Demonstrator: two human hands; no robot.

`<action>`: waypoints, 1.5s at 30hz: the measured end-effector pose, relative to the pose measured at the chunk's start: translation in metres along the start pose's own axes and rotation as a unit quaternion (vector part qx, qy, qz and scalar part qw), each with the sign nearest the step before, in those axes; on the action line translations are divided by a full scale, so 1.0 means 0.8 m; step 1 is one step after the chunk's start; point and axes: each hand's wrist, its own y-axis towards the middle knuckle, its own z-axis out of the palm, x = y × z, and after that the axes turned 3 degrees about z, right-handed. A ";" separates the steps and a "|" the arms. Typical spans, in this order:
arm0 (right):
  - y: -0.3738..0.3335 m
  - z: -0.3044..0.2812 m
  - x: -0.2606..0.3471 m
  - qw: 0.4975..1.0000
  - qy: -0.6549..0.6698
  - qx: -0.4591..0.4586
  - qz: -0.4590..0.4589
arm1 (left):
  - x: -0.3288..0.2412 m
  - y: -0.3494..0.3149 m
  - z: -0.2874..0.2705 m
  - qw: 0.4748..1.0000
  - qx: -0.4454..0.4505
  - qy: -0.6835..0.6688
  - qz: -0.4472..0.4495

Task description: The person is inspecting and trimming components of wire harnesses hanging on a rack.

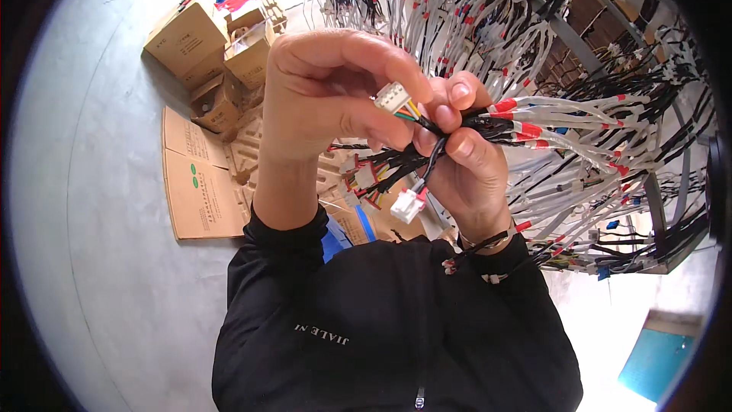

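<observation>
My left hand [324, 88] is closed, thumb and index finger pinching a white multi-pin connector [393, 97] with yellow, orange and green wires. Those wires run into a black sleeve beside the fingertips of my right hand [479, 164]. That hand grips a wire harness bundle [488, 128] of black and white sleeved cables with red bands. Below the fingers a second white connector [408, 206] hangs from a twisted black lead. More connector ends [364, 175] with coloured wires stick out to the left, behind my hands. The far fingers of both hands are partly hidden.
Dense rows of white and black cables [473, 23] hang from a metal rack [568, 42] at the right and back. Cardboard boxes [187, 40] and a flattened carton [202, 191] are at the left on the grey floor [114, 259]. A teal panel [656, 362] shows at lower right.
</observation>
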 end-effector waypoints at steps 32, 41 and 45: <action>0.004 0.011 -0.003 0.998 -0.040 -0.023 -0.047 | -0.005 -0.027 -0.012 0.951 -0.158 0.255 0.072; 0.017 -0.047 0.036 0.954 -0.071 -0.288 -0.045 | 0.060 -0.138 0.014 0.747 -0.348 0.565 -0.039; 0.022 -0.068 0.019 0.962 -0.070 -0.260 -0.057 | 0.093 -0.185 0.112 0.863 -0.172 0.427 -0.210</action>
